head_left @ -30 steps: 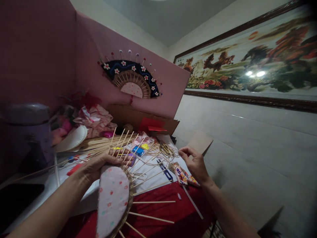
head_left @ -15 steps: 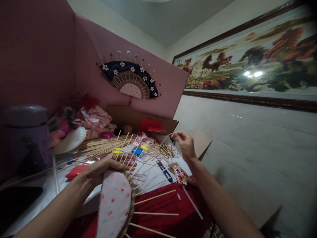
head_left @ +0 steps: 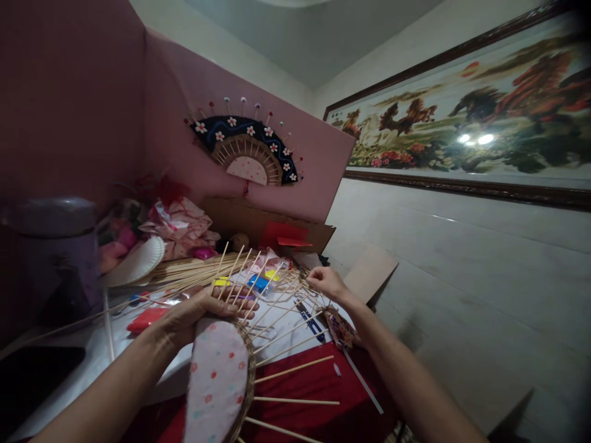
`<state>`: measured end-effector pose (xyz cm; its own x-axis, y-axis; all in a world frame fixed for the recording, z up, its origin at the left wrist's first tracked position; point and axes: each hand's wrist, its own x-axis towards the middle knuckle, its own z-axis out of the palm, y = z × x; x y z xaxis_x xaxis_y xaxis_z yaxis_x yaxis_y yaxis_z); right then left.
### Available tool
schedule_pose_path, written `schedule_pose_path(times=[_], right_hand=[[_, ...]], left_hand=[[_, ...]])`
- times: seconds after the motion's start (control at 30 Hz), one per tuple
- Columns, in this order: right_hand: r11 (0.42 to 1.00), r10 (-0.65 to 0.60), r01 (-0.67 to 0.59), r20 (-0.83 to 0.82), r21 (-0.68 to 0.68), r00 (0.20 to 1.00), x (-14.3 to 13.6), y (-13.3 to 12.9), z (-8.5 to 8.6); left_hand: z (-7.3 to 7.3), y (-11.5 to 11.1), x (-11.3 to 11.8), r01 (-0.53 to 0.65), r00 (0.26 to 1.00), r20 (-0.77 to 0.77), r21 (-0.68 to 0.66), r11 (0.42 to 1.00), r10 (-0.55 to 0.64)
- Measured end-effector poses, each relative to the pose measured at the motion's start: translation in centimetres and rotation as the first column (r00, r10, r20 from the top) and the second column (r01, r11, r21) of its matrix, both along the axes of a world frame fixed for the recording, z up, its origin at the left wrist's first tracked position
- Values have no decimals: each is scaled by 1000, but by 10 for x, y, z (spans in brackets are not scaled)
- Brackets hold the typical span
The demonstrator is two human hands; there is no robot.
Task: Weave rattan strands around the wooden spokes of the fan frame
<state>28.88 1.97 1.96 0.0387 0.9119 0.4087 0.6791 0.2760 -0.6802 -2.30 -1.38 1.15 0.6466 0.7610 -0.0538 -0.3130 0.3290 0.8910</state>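
Fan (head_left: 217, 375) is seen at 7 o'clock in the view, its sticks (head_left: 295, 401) spread outward and its curved edge bound by a woven rim (head_left: 252, 369). It is held by the left hand (head_left: 210, 306), whose fingers are spread behind the upper sticks. At the fan's 2 o'clock, the right hand (head_left: 327, 283) is closed narrow, fingertips brought together; whether a strand is pinched there cannot be told. That hand has been lowered and brought nearer the sticks than half a second ago, which suggests slack is being taken up rather than paid out. Snips (head_left: 310, 320) are left lying at 2 o'clock too, beyond the stick tips. At 12 o'clock, a finished fan (head_left: 247, 151) is displayed on a pink panel (head_left: 318, 166).
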Motion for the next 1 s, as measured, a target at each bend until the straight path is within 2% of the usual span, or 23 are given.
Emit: schedule_pose_path(times=[0.13,0.33,0.47,0.63,0.73,0.8,0.9,1.0], right_hand=[[991,132,-132,-14,-26,991,2,-27,2],[985,107,-94,-90,143,990,-3,-72,25],[969,153,-117,-153,219,976,-10,-101,32],[963,255,-223,-251,149,934,-12,-130,35],[948,317,-310,-204,68,926,-6,-135,36],[949,313,-314,-152,16,938,0,-132,34],[963,266,-269,-127,-6,955,10,-121,29],[983,176,-170,-111,68,978,18,-107,24]], left_hand=[[0,1,0,-16,1000,-14,-5,1000,16],[0,1,0,-36,999,-32,-8,999,36],[1,1,2,-47,998,-42,-30,998,46],[-1,3,1,-50,998,-46,-48,998,48],[-2,3,-1,-57,997,-49,-44,997,55],[0,3,-1,-53,998,-44,-40,998,51],[2,1,-1,-39,999,-23,-40,998,38],[2,1,-1,-35,999,-19,-48,998,35]])
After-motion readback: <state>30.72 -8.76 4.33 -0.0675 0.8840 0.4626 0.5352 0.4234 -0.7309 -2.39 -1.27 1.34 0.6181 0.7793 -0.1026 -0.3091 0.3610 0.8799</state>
